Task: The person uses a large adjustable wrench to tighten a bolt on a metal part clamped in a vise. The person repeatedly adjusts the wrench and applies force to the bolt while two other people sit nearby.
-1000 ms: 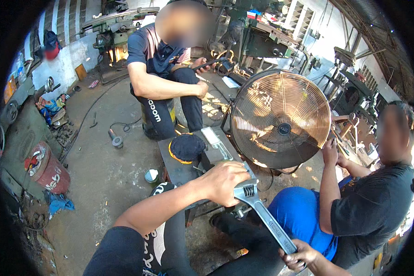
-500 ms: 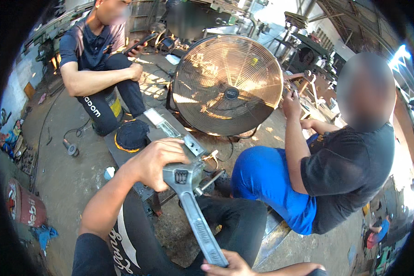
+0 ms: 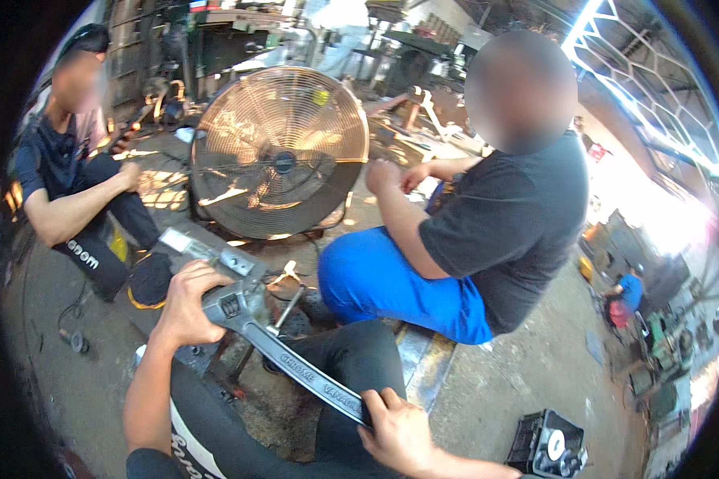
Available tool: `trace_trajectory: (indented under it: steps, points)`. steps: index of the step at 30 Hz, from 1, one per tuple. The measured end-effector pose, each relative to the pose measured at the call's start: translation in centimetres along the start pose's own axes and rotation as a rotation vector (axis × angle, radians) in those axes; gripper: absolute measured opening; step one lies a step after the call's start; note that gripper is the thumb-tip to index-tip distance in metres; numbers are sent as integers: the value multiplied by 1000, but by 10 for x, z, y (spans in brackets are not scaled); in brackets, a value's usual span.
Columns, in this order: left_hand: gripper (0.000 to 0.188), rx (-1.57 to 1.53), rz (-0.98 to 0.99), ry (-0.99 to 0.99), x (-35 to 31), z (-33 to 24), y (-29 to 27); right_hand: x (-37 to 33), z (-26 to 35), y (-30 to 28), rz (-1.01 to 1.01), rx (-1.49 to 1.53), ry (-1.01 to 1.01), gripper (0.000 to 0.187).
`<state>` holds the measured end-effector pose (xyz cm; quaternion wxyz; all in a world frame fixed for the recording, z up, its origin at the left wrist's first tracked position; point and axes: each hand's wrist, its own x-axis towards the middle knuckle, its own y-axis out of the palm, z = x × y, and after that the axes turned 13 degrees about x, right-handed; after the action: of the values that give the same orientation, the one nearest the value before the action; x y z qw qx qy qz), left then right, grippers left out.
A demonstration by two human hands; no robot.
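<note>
A large adjustable wrench [image 3: 303, 369] slants from upper left to lower right above my lap. My left hand [image 3: 190, 302] is closed around its head, the thumb below the jaw and the fingers over the top. My right hand [image 3: 399, 431] grips the end of the handle. The wrench's jaw sits against a metal vise-like fixture [image 3: 252, 291] on a low bench; my fingers and the wrench head hide where they meet. From the fixture a steel rod [image 3: 287, 310] sticks out at a slant.
A big round fan [image 3: 284, 160] stands beyond the bench. Close on the right sits a person [image 3: 503, 231] in blue trousers; another person [image 3: 72, 180] sits at far left. A dark cap [image 3: 149, 279] lies on the bench. A black crate [image 3: 547, 443] stands at lower right.
My view has turned to the right, bringing the black crate into sight. The wrench handle now slants more to the right, with my right hand at its end. Both hands keep their grip.
</note>
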<state>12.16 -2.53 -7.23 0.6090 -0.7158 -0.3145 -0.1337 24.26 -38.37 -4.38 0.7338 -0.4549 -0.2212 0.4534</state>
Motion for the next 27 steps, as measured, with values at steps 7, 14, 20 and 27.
trace_trajectory:
  steps: [7, 14, 20, 27]
  points:
    - [48, -31, -43, -45, -1, -3, 0, 13, -18, 36, -386, -62, -112, 47]
    - [41, 113, -234, -239, 3, -22, 23, 113, -93, -13, -514, -440, -552, 33]
    - [67, 358, -90, -454, 12, -36, 27, 324, -105, -69, -651, -430, -714, 10]
    - [99, 518, 117, -584, 33, -51, 24, 365, -94, -69, -511, -392, -627, 14]
